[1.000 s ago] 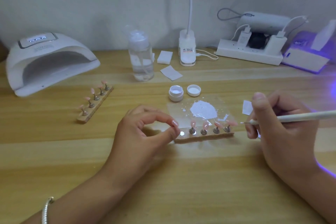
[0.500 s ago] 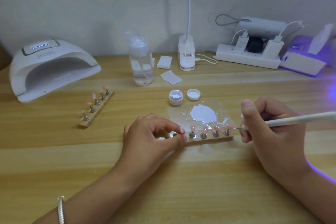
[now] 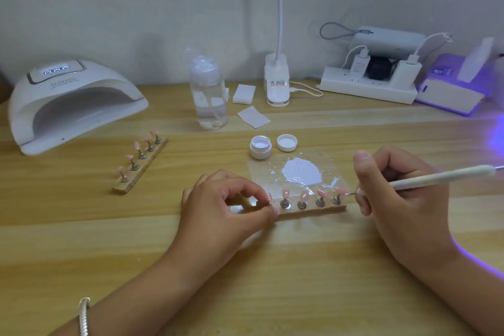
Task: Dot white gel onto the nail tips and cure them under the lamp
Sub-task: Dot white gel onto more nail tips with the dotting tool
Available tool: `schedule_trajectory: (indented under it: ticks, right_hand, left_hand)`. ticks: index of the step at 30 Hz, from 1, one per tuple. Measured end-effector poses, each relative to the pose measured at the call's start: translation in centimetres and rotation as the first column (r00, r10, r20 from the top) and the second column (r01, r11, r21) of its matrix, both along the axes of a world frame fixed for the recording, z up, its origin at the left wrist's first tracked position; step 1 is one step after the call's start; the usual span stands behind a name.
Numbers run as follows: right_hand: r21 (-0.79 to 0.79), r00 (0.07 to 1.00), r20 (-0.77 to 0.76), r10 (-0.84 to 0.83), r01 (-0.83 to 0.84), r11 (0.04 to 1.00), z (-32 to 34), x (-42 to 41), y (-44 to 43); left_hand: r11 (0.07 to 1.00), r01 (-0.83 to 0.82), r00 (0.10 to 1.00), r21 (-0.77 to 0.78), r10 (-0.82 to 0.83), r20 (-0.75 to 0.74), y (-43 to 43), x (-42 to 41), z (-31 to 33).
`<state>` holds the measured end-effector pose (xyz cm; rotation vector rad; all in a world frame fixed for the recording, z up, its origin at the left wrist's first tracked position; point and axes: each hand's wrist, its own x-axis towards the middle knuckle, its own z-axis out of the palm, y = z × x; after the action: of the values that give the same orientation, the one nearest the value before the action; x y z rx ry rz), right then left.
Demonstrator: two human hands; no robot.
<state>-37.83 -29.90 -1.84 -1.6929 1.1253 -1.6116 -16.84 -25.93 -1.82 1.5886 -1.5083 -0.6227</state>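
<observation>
Pale wooden surface (image 3: 272, 281), grey wall behind. Mid-surface: wooden strip holder (image 3: 313, 209) carrying pink nail tips (image 3: 304, 195) on metal stands. Left grip (image 3: 226, 215) pinches strip's left end between thumb and forefinger. Right grip (image 3: 403, 199) closed round white dotting pen (image 3: 436, 179), fine point at rightmost tip. White gel puddle (image 3: 301, 173) on clear sheet just behind strip. White dome curing lamp (image 3: 73, 106) at far-left corner, second wooden strip (image 3: 141, 166) near it.
</observation>
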Motion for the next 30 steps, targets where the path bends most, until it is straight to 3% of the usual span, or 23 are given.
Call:
schedule_trajectory:
  ticks: [10, 16, 19, 30]
  right_hand:
    - [0.032, 0.998, -0.028, 0.059, -0.058, 0.998, 1.7, -0.1, -1.0]
    - [0.284, 0.894, -0.352, 0.278, -0.181, 0.942, 4.3, 0.3, -6.1]
    - [0.304, 0.816, -0.498, 0.293, -0.152, 0.941, 3.9, 1.5, -7.8]
    - [0.314, 0.793, -0.538, 0.287, -0.127, 0.941, 2.8, 2.4, -8.8]
  left_hand:
    - [0.999, 0.035, 0.983, -0.02, -0.031, 0.178, -0.2, 0.2, -0.5]
    - [0.997, 0.063, 0.98, -0.051, -0.052, 0.192, -1.3, -0.6, -0.3]
    - [0.995, 0.071, 0.98, -0.071, -0.056, 0.189, -1.4, -0.7, -0.5]
    - [0.969, 0.113, 0.95, -0.221, -0.04, 0.311, -0.8, -1.1, -0.4]
